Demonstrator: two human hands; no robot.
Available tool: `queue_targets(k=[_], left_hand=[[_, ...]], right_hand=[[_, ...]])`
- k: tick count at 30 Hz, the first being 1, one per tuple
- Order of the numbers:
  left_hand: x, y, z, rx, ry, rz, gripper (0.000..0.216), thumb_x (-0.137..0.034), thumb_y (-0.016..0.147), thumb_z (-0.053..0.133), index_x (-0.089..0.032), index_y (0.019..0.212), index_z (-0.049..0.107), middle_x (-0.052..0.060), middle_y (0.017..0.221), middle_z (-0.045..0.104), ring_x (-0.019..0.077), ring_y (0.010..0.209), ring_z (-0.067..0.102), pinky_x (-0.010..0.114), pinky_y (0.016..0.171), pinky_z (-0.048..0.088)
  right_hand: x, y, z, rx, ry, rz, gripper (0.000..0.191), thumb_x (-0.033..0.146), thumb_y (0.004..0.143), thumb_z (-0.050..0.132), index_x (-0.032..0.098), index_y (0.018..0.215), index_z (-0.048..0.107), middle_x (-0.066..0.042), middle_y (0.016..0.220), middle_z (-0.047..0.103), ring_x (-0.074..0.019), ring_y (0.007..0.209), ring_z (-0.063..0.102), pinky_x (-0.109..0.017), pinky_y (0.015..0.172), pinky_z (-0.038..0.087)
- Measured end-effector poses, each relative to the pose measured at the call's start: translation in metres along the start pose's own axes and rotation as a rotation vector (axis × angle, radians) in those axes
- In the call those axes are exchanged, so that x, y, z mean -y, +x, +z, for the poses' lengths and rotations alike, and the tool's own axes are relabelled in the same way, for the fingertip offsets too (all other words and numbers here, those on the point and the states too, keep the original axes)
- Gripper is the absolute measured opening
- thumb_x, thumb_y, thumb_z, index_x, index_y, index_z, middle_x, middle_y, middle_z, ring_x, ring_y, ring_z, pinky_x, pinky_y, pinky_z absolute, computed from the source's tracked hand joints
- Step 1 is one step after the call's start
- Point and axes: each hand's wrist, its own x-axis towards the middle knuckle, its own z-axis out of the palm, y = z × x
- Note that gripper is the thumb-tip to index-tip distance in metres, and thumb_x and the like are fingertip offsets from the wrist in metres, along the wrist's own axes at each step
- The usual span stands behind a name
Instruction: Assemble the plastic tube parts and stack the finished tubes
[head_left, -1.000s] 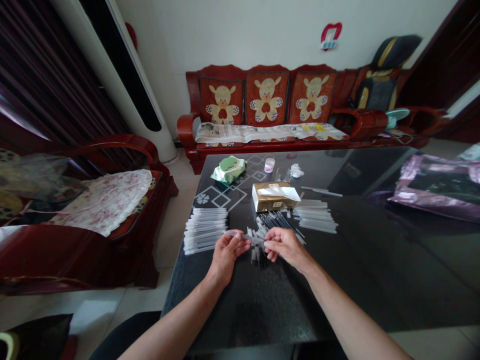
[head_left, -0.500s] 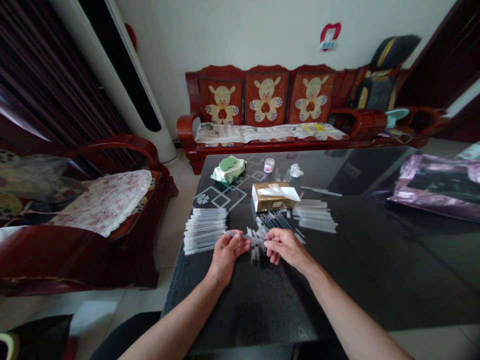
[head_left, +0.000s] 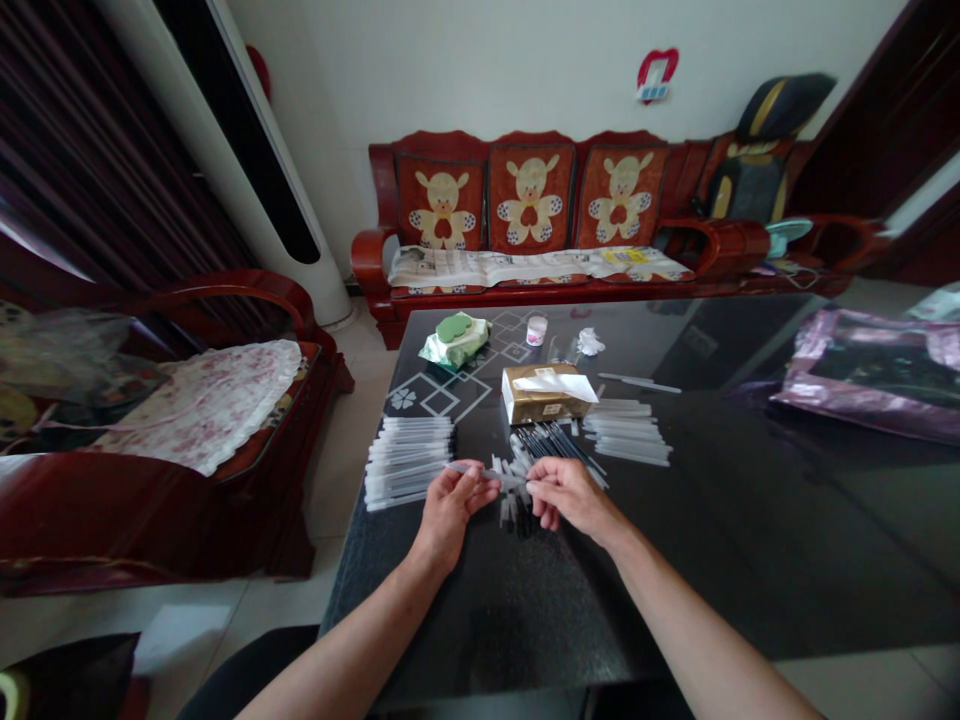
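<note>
My left hand (head_left: 450, 510) is closed around a slim translucent pen (head_left: 491, 475) that points across toward the right. My right hand (head_left: 574, 497) pinches close to the pen's right end; whatever small part sits between those fingertips is too blurred to make out. Between and just below the hands lies a heap of small whitish pen caps (head_left: 515, 512). Dark pen refills (head_left: 559, 442) lie behind my right hand, partly covered by it. Left of my left hand is a row of translucent pens (head_left: 409, 462). Clear pen barrels (head_left: 628, 434) are stacked to the right.
A gold tissue box (head_left: 546, 402) stands behind the refills. Farther back are a green wipes pack (head_left: 455, 342), a small white jar (head_left: 536, 331), crumpled tissue (head_left: 590, 342) and two loose barrels (head_left: 640, 382). A purple plastic bag (head_left: 870, 370) lies at the table's right.
Both hands keep nearly the same pose and hold. The whole view has shifted very slightly.
</note>
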Motion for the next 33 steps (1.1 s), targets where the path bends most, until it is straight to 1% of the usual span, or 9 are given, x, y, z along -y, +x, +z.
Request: queue_targets(k=[4, 7, 13, 16, 19, 24, 27, 30, 33], left_hand=[[0.0000, 0.0009, 0.0003, -0.006, -0.004, -0.001, 0.027, -0.030, 0.074, 0.073, -0.012, 0.090, 0.061, 0.003, 0.078, 0.067, 0.0175, 0.075, 0.069, 0.029, 0.074, 0.055], [-0.0016, -0.0002, 0.0015, -0.011, -0.010, -0.004, 0.027, -0.030, 0.073, 0.074, -0.012, 0.089, 0.061, 0.003, 0.078, 0.066, 0.0175, 0.075, 0.069, 0.029, 0.074, 0.055], [-0.0020, -0.0024, 0.0019, -0.013, -0.014, -0.007, 0.029, -0.031, 0.072, 0.075, -0.012, 0.089, 0.062, 0.004, 0.077, 0.067, 0.0179, 0.075, 0.069, 0.029, 0.073, 0.055], [-0.0003, -0.0013, 0.0008, -0.014, -0.014, -0.006, 0.030, -0.031, 0.071, 0.075, -0.012, 0.089, 0.062, 0.004, 0.077, 0.067, 0.0178, 0.074, 0.069, 0.029, 0.073, 0.055], [0.0007, -0.0007, -0.0001, -0.008, -0.009, -0.006, 0.029, -0.031, 0.072, 0.075, -0.012, 0.089, 0.062, 0.004, 0.077, 0.067, 0.0175, 0.074, 0.069, 0.029, 0.073, 0.055], [-0.0007, -0.0004, 0.0000, -0.002, -0.001, -0.005, 0.028, -0.032, 0.074, 0.073, -0.012, 0.090, 0.061, 0.004, 0.076, 0.067, 0.0169, 0.074, 0.068, 0.028, 0.073, 0.055], [-0.0015, -0.0003, 0.0003, 0.002, 0.000, -0.003, 0.027, -0.031, 0.075, 0.072, -0.012, 0.090, 0.061, 0.004, 0.077, 0.067, 0.0167, 0.073, 0.068, 0.028, 0.073, 0.055], [-0.0015, -0.0019, 0.0017, 0.059, 0.033, -0.024, 0.027, -0.032, 0.077, 0.070, -0.012, 0.093, 0.060, 0.006, 0.078, 0.068, 0.0174, 0.075, 0.068, 0.029, 0.073, 0.054], [-0.0014, -0.0046, 0.0044, 0.145, 0.101, -0.067, 0.029, -0.034, 0.078, 0.069, -0.012, 0.094, 0.061, 0.008, 0.080, 0.069, 0.0180, 0.075, 0.068, 0.030, 0.073, 0.054]], right_hand=[[0.0030, -0.0012, 0.0028, 0.032, -0.016, 0.054, 0.038, 0.049, 0.085, 0.048, 0.013, 0.079, 0.057, -0.001, 0.054, 0.062, -0.0108, 0.038, 0.057, -0.017, 0.033, 0.040], [0.0043, -0.0013, 0.0035, 0.026, 0.001, 0.079, 0.044, 0.053, 0.088, 0.042, 0.013, 0.079, 0.057, -0.001, 0.052, 0.061, -0.0107, 0.036, 0.055, -0.018, 0.032, 0.039], [0.0024, -0.0005, 0.0005, -0.008, -0.018, 0.013, 0.031, 0.044, 0.080, 0.058, 0.015, 0.092, 0.055, 0.001, 0.058, 0.063, -0.0109, 0.040, 0.057, -0.017, 0.035, 0.041], [0.0021, -0.0009, 0.0009, 0.006, -0.035, 0.006, 0.029, 0.044, 0.083, 0.054, 0.015, 0.085, 0.056, 0.001, 0.056, 0.063, -0.0106, 0.040, 0.057, -0.017, 0.034, 0.040], [0.0022, -0.0016, 0.0024, 0.019, -0.040, 0.017, 0.032, 0.046, 0.085, 0.049, 0.015, 0.079, 0.056, 0.000, 0.056, 0.063, -0.0103, 0.039, 0.056, -0.017, 0.034, 0.040], [0.0014, -0.0015, 0.0036, 0.055, -0.018, 0.051, 0.037, 0.049, 0.086, 0.047, 0.014, 0.080, 0.056, 0.000, 0.053, 0.061, -0.0096, 0.035, 0.054, -0.016, 0.032, 0.039], [0.0022, -0.0005, 0.0041, 0.046, -0.011, 0.047, 0.039, 0.051, 0.086, 0.046, 0.014, 0.079, 0.055, 0.000, 0.054, 0.062, -0.0097, 0.036, 0.055, -0.016, 0.032, 0.039], [0.0049, -0.0009, 0.0053, 0.043, -0.030, 0.018, 0.040, 0.052, 0.086, 0.047, 0.013, 0.078, 0.057, -0.001, 0.060, 0.063, -0.0096, 0.041, 0.058, -0.015, 0.034, 0.041], [0.0080, -0.0031, 0.0067, 0.109, -0.101, 0.024, 0.037, 0.048, 0.084, 0.051, 0.013, 0.080, 0.060, 0.000, 0.058, 0.062, -0.0082, 0.041, 0.057, -0.015, 0.036, 0.042]])
